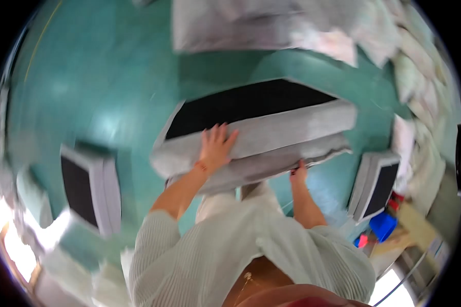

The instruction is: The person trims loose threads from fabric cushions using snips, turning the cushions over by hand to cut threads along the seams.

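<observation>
A large grey upholstered cushion with a black underside panel is tilted in front of my legs. My left hand lies on its grey side near the left end, fingers spread, fingertips reaching the black panel. Below that side hangs a loose flap of grey cover fabric with a dark-lined edge. At the flap's right part, my right hand is closed on this edge. What lies between its fingertips, beyond the fabric, is too small to make out.
Smaller grey cushion pieces with black panels stand on the green floor at left and right. Grey fabric is heaped at the far side, pale sacks along the right. A blue bin sits lower right.
</observation>
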`<state>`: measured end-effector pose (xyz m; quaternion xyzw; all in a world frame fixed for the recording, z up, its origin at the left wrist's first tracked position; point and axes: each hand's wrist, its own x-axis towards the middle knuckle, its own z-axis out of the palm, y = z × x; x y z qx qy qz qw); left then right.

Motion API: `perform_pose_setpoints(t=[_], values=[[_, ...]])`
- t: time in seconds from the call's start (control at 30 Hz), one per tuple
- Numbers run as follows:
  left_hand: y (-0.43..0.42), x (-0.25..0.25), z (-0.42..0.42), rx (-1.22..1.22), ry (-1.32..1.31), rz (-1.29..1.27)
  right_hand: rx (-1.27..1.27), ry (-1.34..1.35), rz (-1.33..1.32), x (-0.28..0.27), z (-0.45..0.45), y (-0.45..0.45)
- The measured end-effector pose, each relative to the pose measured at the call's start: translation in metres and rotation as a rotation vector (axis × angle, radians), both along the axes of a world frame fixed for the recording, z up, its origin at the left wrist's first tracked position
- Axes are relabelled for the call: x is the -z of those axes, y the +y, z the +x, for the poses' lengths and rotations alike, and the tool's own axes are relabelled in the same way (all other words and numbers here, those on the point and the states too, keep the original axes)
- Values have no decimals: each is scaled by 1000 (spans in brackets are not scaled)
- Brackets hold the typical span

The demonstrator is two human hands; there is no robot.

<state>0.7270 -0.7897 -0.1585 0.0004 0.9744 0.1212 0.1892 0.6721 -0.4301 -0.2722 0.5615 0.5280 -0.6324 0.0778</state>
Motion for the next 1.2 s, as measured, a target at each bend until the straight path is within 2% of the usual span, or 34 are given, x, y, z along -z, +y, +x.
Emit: perform_pose_setpoints(t=[0.07, 0.1, 0.13, 0.17, 0.2, 0.23, 0.37, 0.43, 0.6, 0.67, 0.7, 0.77, 0.8, 0.87, 0.9, 0.97, 1.07, 1.13, 1.2], values=[[-4, 4, -23, -15, 67, -5, 94, 118, -25, -25, -16, -9], [-12, -1, -38, 24, 112, -17, 45, 192, -117, -35, -23, -12], [-18, -5, -52, -40, 151, 42, -17, 256, -207, -40, -31, -15], [-24, -10, -66, -109, 191, 100, 4, 293, -224, -42, -44, -19], [-34, -12, -74, -84, 230, 80, -89, 310, -232, -43, -56, -24], [-44, -11, -81, -89, 194, 73, -182, 326, -238, -48, -71, -34], [-49, -41, -105, -74, 197, -6, -103, 454, -302, -107, -108, -61], [-41, -73, -119, -48, 235, -17, -185, 497, -361, -131, -110, -43], [11, -192, -157, -57, 284, 97, -143, 606, -359, -245, -144, 8], [26, -227, -170, 70, 495, 166, -165, 784, -364, -303, -152, 27], [33, -247, -178, 40, 511, 161, -199, 792, -372, -322, -156, 36], [44, -280, -190, 138, 552, 253, -230, 1027, -370, -353, -161, 50], [45, -291, -192, 100, 561, 250, -268, 1023, -381, -368, -160, 51], [44, -303, -190, 153, 555, 366, -236, 1204, -324, -392, -152, 53], [45, -304, -185, 125, 556, 368, -264, 1194, -331, -398, -146, 56], [41, -303, -179, 181, 641, 476, -375, 1394, -422, -405, -133, 57], [26, -299, -164, 156, 685, 501, -355, 1401, -385, -421, -109, 37], [4, -299, -151, 124, 666, 520, -448, 1393, -385, -425, -96, 18], [-21, -298, -140, 102, 661, 534, -382, 1435, -265, -438, -81, -13]])
